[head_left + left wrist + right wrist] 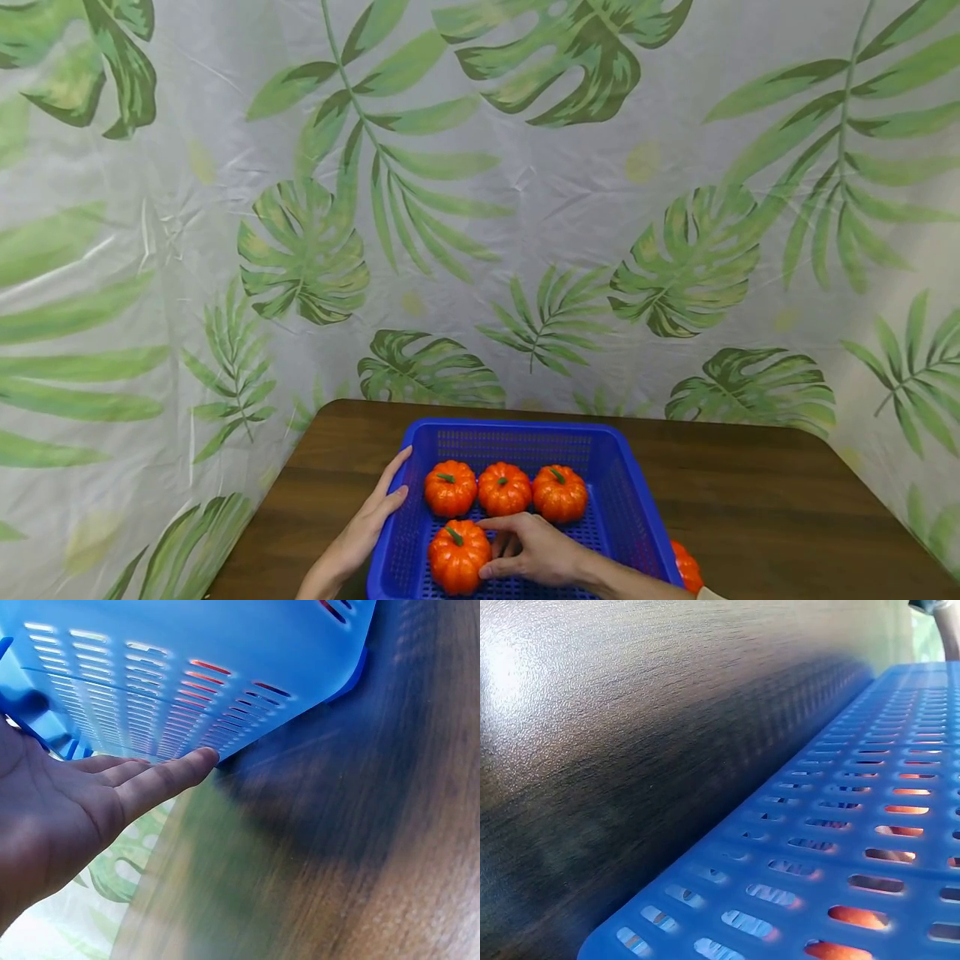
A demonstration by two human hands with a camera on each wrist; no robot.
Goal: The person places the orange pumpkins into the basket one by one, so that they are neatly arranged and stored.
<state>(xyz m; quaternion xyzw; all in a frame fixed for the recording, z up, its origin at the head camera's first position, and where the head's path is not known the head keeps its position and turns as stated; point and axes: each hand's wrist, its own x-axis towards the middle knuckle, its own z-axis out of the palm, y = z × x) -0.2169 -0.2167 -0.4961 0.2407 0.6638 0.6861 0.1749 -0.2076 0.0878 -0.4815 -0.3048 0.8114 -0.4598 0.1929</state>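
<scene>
A leaf-printed backdrop (480, 208) hangs behind a dark wooden table (750, 500). Centred at the table's near edge stands a blue slotted basket (615, 467), rigid moulded plastic by its look. It contains four small orange pumpkins: three in a row across the middle (504, 489) and a fourth, the front pumpkin (457, 557), nearer the person at the left. A fifth pumpkin (686, 567) lies on the table just outside the basket's right wall. The right hand (536, 550) is inside the basket, fingers curled around the front pumpkin's right side, grasping it. This item appears light, hard-shelled and smooth; grip across its ribbed sides, not the thin green stem. The left hand (367, 525) is flat with fingers straight, resting against the basket's left outer wall.
</scene>
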